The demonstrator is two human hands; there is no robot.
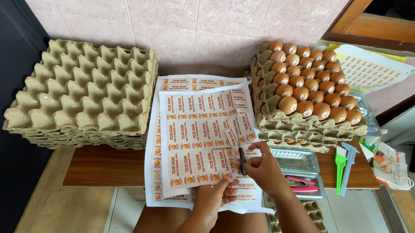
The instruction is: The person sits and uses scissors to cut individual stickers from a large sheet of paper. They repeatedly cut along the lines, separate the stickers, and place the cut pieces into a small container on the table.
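Black scissors [242,160], handles hidden in the right hand [266,169], cut a label sheet [201,132].

Two egg-tray stacks [83,93] [304,122], one scissors [242,159]

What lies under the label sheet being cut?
Under the label sheet more printed sheets show at the edges, resting on a wooden table. How many sheets lie there is hidden.

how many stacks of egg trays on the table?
2. An empty stack sits at the left against the tiled wall; a stack topped with brown eggs sits at the right. More tray below the right hand, off the table.
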